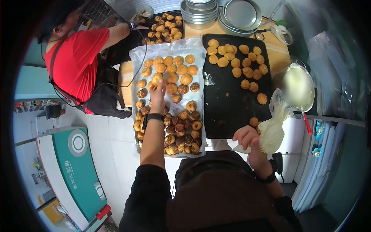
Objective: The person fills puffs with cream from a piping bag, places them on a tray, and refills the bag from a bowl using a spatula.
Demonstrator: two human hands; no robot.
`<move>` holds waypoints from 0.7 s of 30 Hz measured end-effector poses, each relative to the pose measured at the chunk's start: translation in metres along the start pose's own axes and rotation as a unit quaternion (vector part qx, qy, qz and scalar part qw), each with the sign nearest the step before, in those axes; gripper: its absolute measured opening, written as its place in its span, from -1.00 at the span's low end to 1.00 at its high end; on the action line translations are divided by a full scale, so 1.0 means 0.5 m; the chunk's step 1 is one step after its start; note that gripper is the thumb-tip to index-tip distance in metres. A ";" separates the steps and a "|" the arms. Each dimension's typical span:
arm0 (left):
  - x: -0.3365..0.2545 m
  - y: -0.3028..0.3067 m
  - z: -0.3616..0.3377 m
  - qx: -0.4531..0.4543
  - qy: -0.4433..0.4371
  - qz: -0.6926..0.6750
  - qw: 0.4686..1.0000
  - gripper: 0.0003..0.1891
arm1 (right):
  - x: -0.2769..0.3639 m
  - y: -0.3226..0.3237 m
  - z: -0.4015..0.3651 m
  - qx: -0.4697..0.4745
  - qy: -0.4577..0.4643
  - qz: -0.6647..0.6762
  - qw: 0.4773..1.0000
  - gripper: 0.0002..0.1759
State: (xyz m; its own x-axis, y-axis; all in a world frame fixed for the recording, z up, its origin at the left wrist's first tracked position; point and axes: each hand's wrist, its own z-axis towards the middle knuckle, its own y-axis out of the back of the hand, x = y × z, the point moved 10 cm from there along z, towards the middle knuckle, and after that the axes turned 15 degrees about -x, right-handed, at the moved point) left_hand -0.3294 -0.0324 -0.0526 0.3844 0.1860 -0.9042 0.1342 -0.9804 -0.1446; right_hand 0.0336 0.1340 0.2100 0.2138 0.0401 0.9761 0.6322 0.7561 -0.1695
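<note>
My left hand (157, 96) is closed round a golden puff (157, 79) above the paper-lined tray (201, 50). Plain golden puffs (182, 69) lie towards the back of that tray, and darker brown-topped ones (180, 129) crowd its front. On the right, my right hand (249, 141) grips a piping bag (271, 133) full of pale cream, near the front right corner of the black tray (232, 112). More golden puffs (247, 72) sit on the black tray, mostly at its back and right. White smears mark its left side.
A co-worker in a red shirt (83, 62) reaches over another dark tray of puffs (164, 29) at the back left. Stacked metal pans (239, 15) stand at the back. A bowl of cream (299, 87) and a red-handled tool (308, 124) are at the right.
</note>
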 end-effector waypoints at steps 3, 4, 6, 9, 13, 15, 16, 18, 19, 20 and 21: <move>0.014 -0.007 0.018 0.014 -0.048 0.100 0.994 -0.36 | -0.017 0.001 -0.009 0.011 -0.021 -0.026 0.999 -0.45; 0.024 -0.007 0.011 0.030 -0.064 0.175 0.982 -0.33 | -0.016 -0.002 -0.008 0.018 -0.016 -0.037 0.999 -0.47; -0.006 -0.055 -0.129 0.126 -0.034 0.149 0.980 -0.56 | -0.030 0.001 -0.004 0.044 0.001 -0.106 0.993 -0.58; -0.095 -0.162 -0.443 0.359 0.012 0.155 0.920 -0.32 | -0.058 -0.017 0.009 0.109 0.093 -0.419 0.896 -0.73; -0.146 -0.236 -0.718 0.515 -0.185 0.271 0.792 -0.18 | -0.138 0.012 0.021 -0.017 -0.051 -0.135 0.989 -0.60; -0.111 -0.227 -0.692 0.447 -0.104 0.237 0.856 -0.27 | -0.102 0.012 0.045 0.021 0.007 -0.200 0.979 -0.52; -0.115 -0.218 -0.675 0.412 -0.133 0.232 0.871 -0.30 | -0.069 -0.005 0.057 0.106 0.012 -0.264 0.958 -0.49; -0.157 -0.214 -0.655 0.374 -0.204 0.234 0.874 -0.33 | -0.044 0.026 0.074 0.069 0.041 -0.232 0.969 -0.45; -0.176 -0.220 -0.662 0.370 -0.212 0.232 0.874 -0.33 | -0.051 0.018 0.076 0.072 0.050 -0.229 0.969 -0.45; -0.194 -0.235 -0.695 0.393 -0.310 0.301 0.812 -0.32 | -0.063 0.042 0.090 -0.028 -0.039 -0.011 0.999 -0.52; -0.195 -0.244 -0.730 0.409 -0.398 0.367 0.735 -0.31 | -0.088 0.062 0.089 -0.126 -0.130 0.209 0.961 -0.58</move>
State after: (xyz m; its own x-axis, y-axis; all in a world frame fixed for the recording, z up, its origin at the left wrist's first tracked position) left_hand -0.0500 0.0930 0.1997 -0.6202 -0.1902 -0.7610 -0.5617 -0.5696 0.6001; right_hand 0.0105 0.1846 0.1679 0.3145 0.4926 0.8114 0.6989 0.4582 -0.5491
